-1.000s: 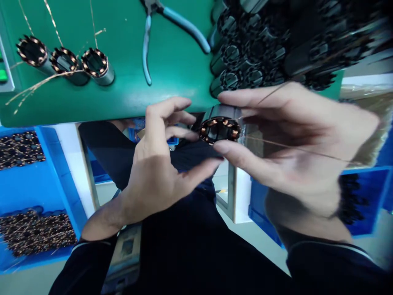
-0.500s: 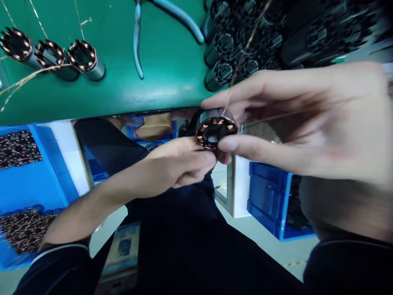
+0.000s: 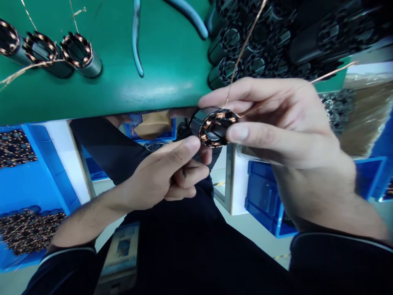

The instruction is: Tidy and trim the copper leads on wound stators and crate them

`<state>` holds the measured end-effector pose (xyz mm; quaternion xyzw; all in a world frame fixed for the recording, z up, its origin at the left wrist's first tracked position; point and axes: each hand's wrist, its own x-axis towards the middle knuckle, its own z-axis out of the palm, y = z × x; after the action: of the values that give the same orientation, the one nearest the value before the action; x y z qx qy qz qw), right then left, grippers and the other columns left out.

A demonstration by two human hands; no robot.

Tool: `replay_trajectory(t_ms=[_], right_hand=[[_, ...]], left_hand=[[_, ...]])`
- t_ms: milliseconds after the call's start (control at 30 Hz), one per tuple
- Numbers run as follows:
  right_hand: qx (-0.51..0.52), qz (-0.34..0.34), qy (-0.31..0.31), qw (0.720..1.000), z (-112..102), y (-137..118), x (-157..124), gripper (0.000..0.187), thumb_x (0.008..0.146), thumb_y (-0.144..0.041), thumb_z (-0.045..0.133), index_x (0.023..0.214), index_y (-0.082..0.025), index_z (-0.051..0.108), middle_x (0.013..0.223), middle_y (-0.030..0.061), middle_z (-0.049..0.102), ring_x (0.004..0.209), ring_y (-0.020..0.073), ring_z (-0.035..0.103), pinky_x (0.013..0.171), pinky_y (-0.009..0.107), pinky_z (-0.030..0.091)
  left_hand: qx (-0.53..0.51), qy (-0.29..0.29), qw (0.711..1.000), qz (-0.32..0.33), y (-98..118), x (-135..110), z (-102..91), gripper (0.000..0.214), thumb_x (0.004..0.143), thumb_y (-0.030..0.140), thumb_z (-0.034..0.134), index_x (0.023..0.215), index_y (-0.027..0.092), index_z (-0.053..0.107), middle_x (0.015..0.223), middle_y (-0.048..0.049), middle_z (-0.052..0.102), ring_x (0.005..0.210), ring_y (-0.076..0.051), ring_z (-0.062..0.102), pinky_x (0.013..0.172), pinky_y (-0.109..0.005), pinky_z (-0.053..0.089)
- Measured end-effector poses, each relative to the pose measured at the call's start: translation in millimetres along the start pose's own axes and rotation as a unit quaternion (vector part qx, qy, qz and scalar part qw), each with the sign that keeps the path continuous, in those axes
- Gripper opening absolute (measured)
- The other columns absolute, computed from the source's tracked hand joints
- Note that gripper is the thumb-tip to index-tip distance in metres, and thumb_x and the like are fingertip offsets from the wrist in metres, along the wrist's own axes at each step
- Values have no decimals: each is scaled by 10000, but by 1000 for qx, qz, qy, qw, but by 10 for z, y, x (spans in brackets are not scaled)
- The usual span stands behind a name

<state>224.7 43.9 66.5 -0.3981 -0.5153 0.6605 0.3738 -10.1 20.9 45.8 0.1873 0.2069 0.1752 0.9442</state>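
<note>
A dark cylindrical stator with copper windings (image 3: 211, 125) is held in front of the green bench edge. My right hand (image 3: 276, 131) grips it between forefinger above and thumb below. Thin copper wires (image 3: 242, 49) run up and to the right from its top. My left hand (image 3: 172, 172) is closed beside the stator's lower left, forefinger tip and thumb pinched together against it; what they pinch is too small to make out.
The green bench (image 3: 123, 86) carries three wound stators (image 3: 46, 53) at the left, blue-handled pliers (image 3: 138, 37) and a heap of black unwound cores (image 3: 276, 37) at the right. Blue bins (image 3: 27, 196) of parts stand below left, another blue bin (image 3: 267, 200) below right.
My left hand went from spread fingers to a closed pinch at the stator. My right hand turned the stator slightly, and the wires now rise up over the black cores.
</note>
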Motion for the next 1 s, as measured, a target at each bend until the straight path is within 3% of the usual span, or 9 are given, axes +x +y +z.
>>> replay_trajectory(t_ms=[100,233,333,467,567,767,867,933,1000], right_hand=[[-2,-18,-9,1000,1,35,11,486,982,34,769,1382,-230,852,1117,5,917,890,155,901,831,197,758],[35,-12,4,999,-3,99,21,413,973,-170,901,1364,-299,871,1069,-7,906,809,185,873,800,281,780],[43,-29,-3,999,19,108,28,381,972,-236,914,1350,-261,867,1076,-3,905,896,195,883,846,319,773],[44,-27,48,998,52,90,53,353,925,-272,892,1265,-182,862,1027,-23,891,938,192,890,848,307,740],[46,-49,11,998,39,123,70,376,920,-252,926,1287,-215,853,1091,-13,906,987,212,905,870,326,768],[73,-39,1,997,30,86,34,385,887,-283,981,1256,-305,873,1127,5,911,1002,253,910,868,336,798],[28,-19,7,999,72,-58,-40,384,867,-243,994,1229,-312,886,1115,-2,906,1013,241,906,878,317,797],[-16,4,58,998,134,-117,-101,396,858,-232,1011,1226,-316,889,1091,-21,892,997,197,890,879,272,784],[-15,32,126,991,228,-89,-149,395,839,-247,1042,1197,-312,887,1068,-37,871,939,132,856,864,190,749]], left_hand=[[-29,20,999,5,-10,4,10,343,1179,551,631,1065,239,547,674,135,181,462,-39,-3,394,-156,108],[-54,10,998,22,-53,13,52,347,1162,551,691,1103,236,559,656,153,209,411,-23,14,368,-147,104],[-83,0,996,45,-112,34,80,326,1172,519,704,1099,229,573,650,156,223,397,-14,33,371,-133,127],[-129,1,990,53,-190,66,74,314,1159,496,738,1068,229,600,644,147,226,397,-13,33,370,-138,118],[-146,-6,988,42,-234,81,38,309,1134,478,774,1038,229,620,647,137,224,403,-18,45,366,-145,114],[-102,12,995,18,-278,74,24,404,1014,531,886,956,217,638,644,128,174,413,-19,88,376,-138,137],[-5,42,997,64,-237,28,14,326,1051,463,806,931,227,616,631,116,263,401,-17,136,401,-152,165],[178,116,966,148,-140,-10,-38,274,1060,413,761,913,237,610,612,110,336,406,-22,187,436,-169,234],[414,216,853,232,30,-42,-128,272,1011,420,795,859,244,655,573,101,388,425,-41,285,480,-200,329]])
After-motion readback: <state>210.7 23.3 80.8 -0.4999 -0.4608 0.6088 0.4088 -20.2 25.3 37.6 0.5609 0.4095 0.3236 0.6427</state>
